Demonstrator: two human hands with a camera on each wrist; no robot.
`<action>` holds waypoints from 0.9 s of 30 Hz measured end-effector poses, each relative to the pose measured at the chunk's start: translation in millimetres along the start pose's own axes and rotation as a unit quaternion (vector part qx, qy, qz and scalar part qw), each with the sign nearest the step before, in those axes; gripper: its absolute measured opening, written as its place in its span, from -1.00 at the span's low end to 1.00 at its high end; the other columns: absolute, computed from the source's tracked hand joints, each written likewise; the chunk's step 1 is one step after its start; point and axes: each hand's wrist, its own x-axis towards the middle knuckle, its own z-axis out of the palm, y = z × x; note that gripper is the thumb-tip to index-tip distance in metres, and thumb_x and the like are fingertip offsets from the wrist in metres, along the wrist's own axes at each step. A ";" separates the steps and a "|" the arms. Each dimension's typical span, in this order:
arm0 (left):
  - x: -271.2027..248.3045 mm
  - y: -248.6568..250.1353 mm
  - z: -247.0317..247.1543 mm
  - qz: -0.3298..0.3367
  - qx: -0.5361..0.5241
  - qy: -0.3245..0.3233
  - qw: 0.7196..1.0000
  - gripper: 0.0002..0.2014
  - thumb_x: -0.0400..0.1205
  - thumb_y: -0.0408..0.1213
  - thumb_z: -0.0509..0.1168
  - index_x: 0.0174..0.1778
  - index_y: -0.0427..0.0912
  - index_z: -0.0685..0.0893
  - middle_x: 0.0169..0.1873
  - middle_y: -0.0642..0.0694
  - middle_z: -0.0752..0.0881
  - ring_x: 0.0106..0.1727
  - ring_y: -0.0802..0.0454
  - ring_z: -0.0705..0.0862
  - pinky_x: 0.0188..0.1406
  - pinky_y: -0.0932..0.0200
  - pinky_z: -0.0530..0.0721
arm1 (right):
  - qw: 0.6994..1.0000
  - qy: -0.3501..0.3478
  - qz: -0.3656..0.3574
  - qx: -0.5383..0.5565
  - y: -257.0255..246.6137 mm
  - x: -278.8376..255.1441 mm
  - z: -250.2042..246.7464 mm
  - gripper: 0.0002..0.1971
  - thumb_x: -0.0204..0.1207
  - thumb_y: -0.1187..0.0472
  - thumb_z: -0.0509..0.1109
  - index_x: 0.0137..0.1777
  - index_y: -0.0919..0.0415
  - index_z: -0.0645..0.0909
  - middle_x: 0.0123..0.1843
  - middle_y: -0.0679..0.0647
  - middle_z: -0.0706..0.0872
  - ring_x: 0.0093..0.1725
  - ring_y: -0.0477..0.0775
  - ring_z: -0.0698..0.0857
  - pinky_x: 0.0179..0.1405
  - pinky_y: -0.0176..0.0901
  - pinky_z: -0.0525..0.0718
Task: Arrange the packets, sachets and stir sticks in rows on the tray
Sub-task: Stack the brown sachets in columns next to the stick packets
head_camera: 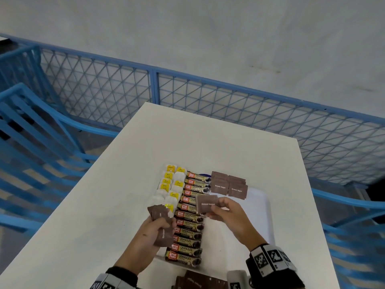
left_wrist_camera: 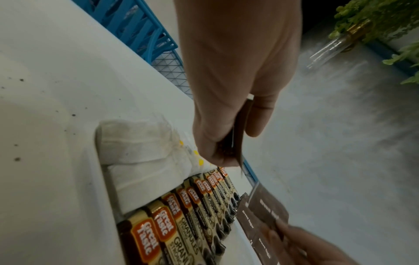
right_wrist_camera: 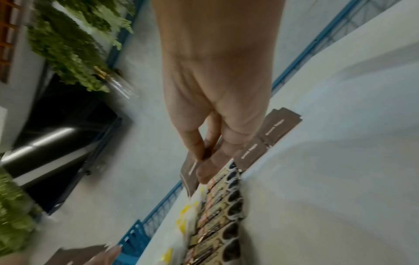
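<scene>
My left hand [head_camera: 155, 230] gripping several brown sugar sachets [head_camera: 161, 226], my right hand [head_camera: 226, 211] pinching one sachet [head_camera: 206, 203], twelve coffee packets [head_camera: 188, 223] rowed on white tray [head_camera: 260, 207], white table [head_camera: 93, 205], blue mesh fence [head_camera: 208, 97].

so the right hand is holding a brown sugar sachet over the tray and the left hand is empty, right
Not quite. The left hand is not empty: it grips a stack of brown sugar sachets, as the head view shows. The right hand does hold a brown sugar sachet over the tray.

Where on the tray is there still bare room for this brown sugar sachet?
Bare tray lies right of the coffee stick column and nearer than the laid brown sugar sachets. The tray's left side is crowded: tea bags packed against coffee sticks.
</scene>
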 end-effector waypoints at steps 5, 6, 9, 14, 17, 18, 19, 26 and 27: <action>6.0 -7.5 -10.6 -0.001 0.031 0.014 0.999 -0.58 0.56 -0.69 -0.02 0.33 -0.46 0.45 -0.16 -0.28 0.60 -0.17 -0.05 0.60 -0.21 0.14 0.62 | 0.987 0.150 0.042 0.045 13.1 19.6 -19.1 -0.90 0.54 0.44 0.33 -0.13 0.25 0.55 -0.21 0.21 0.70 -0.36 0.07 0.70 -0.40 -0.25 0.67; 7.0 -8.8 -11.4 0.005 0.040 0.020 0.999 -0.59 0.58 -0.69 0.00 0.33 -0.43 0.46 -0.14 -0.27 0.62 -0.12 -0.06 0.62 -0.17 0.12 0.62 | 0.983 0.175 0.050 0.028 15.4 23.7 -22.0 -0.90 0.53 0.41 0.36 -0.13 0.22 0.54 -0.25 0.15 0.68 -0.36 0.04 0.66 -0.40 -0.26 0.61; 6.3 -9.3 -10.9 0.024 0.052 0.031 0.998 -0.62 0.62 -0.66 0.07 0.27 -0.25 0.53 -0.05 -0.25 0.72 0.02 -0.12 0.68 -0.12 0.04 0.67 | 0.975 0.214 0.058 -0.009 20.7 37.8 -26.3 -0.89 0.47 0.36 0.45 -0.16 0.19 0.57 -0.30 0.09 0.67 -0.35 -0.02 0.59 -0.34 -0.27 0.49; 3.6 -4.5 -10.3 0.037 0.042 0.014 0.998 -0.63 0.59 -0.66 0.17 0.25 -0.25 0.55 0.12 -0.34 0.69 0.10 -0.20 0.67 -0.24 0.09 0.78 | 0.969 0.240 0.054 -0.013 19.5 58.6 -21.9 -0.86 0.40 0.38 0.50 -0.19 0.20 0.59 -0.33 0.04 0.65 -0.36 -0.07 0.58 -0.36 -0.32 0.50; 3.6 -1.7 -10.2 0.047 0.055 0.006 0.997 -0.64 0.57 -0.65 0.21 0.23 -0.25 0.59 0.07 -0.33 0.72 0.02 -0.17 0.72 -0.21 0.04 0.77 | 0.966 0.249 0.062 -0.034 19.2 67.4 -19.6 -0.83 0.38 0.37 0.53 -0.27 0.18 0.59 -0.31 0.06 0.68 -0.36 -0.03 0.61 -0.31 -0.28 0.61; 3.6 -1.2 -10.3 0.050 0.060 0.005 0.997 -0.63 0.56 -0.64 0.22 0.24 -0.25 0.59 0.06 -0.32 0.74 -0.01 -0.16 0.75 -0.19 0.03 0.77 | 0.965 0.252 0.063 -0.044 20.7 70.6 -19.6 -0.81 0.37 0.36 0.54 -0.30 0.16 0.58 -0.27 0.11 0.70 -0.33 0.00 0.63 -0.25 -0.23 0.64; 4.0 -1.2 -10.8 0.052 0.063 0.007 0.997 -0.62 0.55 -0.63 0.24 0.25 -0.25 0.58 0.06 -0.30 0.76 -0.01 -0.17 0.77 -0.18 0.02 0.77 | 0.963 0.256 0.063 -0.056 22.6 73.6 -19.8 -0.80 0.35 0.34 0.55 -0.32 0.13 0.57 -0.21 0.16 0.72 -0.29 0.04 0.64 -0.18 -0.16 0.66; 6.9 -4.3 -11.9 0.065 0.071 0.011 0.995 -0.62 0.55 -0.54 0.30 0.30 -0.24 0.58 0.09 -0.27 0.77 0.11 -0.23 0.75 -0.17 0.10 0.75 | 0.952 0.276 0.058 -0.121 27.9 79.5 -17.6 -0.75 0.30 0.24 0.60 -0.36 0.08 0.54 -0.11 0.22 0.77 -0.02 0.19 0.71 0.04 -0.04 0.68; 7.3 -4.7 -11.7 0.068 0.070 0.008 0.995 -0.62 0.56 -0.52 0.29 0.30 -0.24 0.58 0.10 -0.27 0.76 0.14 -0.23 0.73 -0.12 0.08 0.75 | 0.950 0.280 0.061 -0.126 27.1 78.9 -17.2 -0.76 0.31 0.23 0.59 -0.34 0.11 0.54 -0.10 0.20 0.76 -0.02 0.18 0.70 0.00 -0.08 0.65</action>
